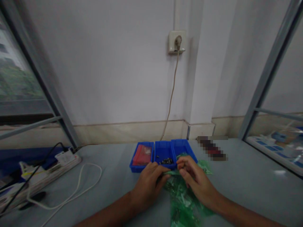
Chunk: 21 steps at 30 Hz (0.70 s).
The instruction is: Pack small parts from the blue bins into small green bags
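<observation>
My left hand (151, 179) pinches the top edge of a green see-through plastic bag (183, 201) between thumb and fingers. On the same edge, my right hand (196, 179) is closed, with its thumb and fingertips together at the bag's other end. Small bits show through the bag, too blurred to name. Right behind my hands stand three blue bins. The left bin (131, 168) holds red plastic bags (142, 154), and the middle bin (163, 145) has small dark metallic parts (167, 161). Part of the right bin (183, 144) is hidden by my right hand.
More green plastic (205, 166) lies beyond my right hand. At left are a power strip (59, 167) and a looped white cable (80, 186). A blurred-out item (212, 148) lies back right. A wall socket (177, 42) has a cord (172, 91) hanging behind the table.
</observation>
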Available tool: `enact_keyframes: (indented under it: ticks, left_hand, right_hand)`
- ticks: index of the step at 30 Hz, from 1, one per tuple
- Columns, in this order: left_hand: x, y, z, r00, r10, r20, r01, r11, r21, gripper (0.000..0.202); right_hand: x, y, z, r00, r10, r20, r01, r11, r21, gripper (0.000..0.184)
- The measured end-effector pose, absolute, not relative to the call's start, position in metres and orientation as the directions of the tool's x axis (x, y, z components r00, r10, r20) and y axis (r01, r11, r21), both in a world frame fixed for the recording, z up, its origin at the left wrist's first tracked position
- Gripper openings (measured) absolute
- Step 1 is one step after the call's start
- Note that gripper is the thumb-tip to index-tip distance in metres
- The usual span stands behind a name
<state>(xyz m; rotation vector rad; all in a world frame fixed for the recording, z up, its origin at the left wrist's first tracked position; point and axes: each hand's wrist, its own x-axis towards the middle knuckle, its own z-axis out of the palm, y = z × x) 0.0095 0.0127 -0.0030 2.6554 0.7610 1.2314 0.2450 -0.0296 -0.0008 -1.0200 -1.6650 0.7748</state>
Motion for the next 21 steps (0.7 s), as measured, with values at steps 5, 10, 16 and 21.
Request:
enact_keyframes:
  ticks: [5,10,16,21]
  left_hand:
    - [0.0106,0.0095,0.0005,0.538,0.517,0.665,0.445,-0.845,0.297,0.027]
    - [0.0098,0.0109,-0.0045,0.525,0.527,0.669,0.402,-0.846,0.351,0.019]
    - [0.0104,0.0116,-0.0027,0.576,0.465,0.673,0.263,-0.884,0.386,0.039]
    - [0.0124,0.0122,0.0034,0.542,0.502,0.673,0.299,-0.864,0.404,0.032]
  right_hand:
    - [0.2459,-0.028,0.0013,-0.203,0.838,0.507,0.338,0.546,-0.767,0.025]
    - [0.2437,-0.029,-0.0016,-0.153,0.887,0.435,0.321,0.461,-0.827,0.018]
    - [0.2418,-0.0283,-0.0023,-0.129,0.89,0.438,0.24,0.457,-0.856,0.021]
    - [0.243,-0.0283,-0.0029,-0.116,0.893,0.434,0.236,0.449,-0.862,0.026]
